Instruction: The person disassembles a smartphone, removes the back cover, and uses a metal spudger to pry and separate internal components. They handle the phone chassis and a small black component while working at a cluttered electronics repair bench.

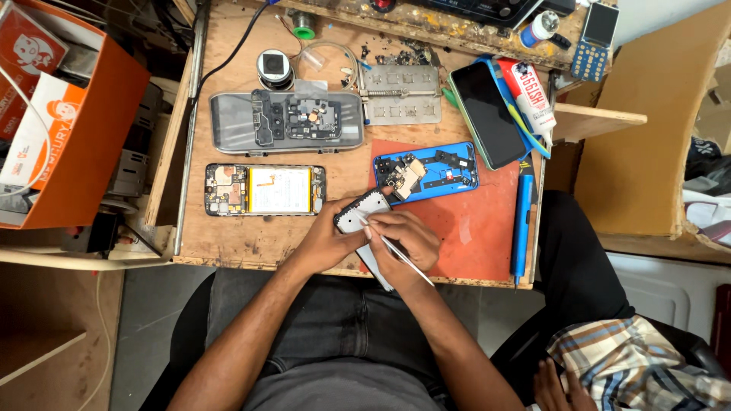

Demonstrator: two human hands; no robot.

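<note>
Mid-teardown, probing stage: left hand (324,242) wrapped around a grey phone frame (362,217) at the worktop's (228,236) near edge, right hand (403,242) pinched on thin tweezers (396,250), tip touching the frame's upper part. Next move likely calls for a steady tip and a firm hold on the frame. Lower half of frame hidden behind the hands; part under the tip too small to tell. Opened phone (264,189) toward the left edge, blue back cover (426,173) just beyond the hands.

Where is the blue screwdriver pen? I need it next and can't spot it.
In the head view, the blue screwdriver pen lies lengthwise along the right edge of the red mat, right of the right hand.
</note>
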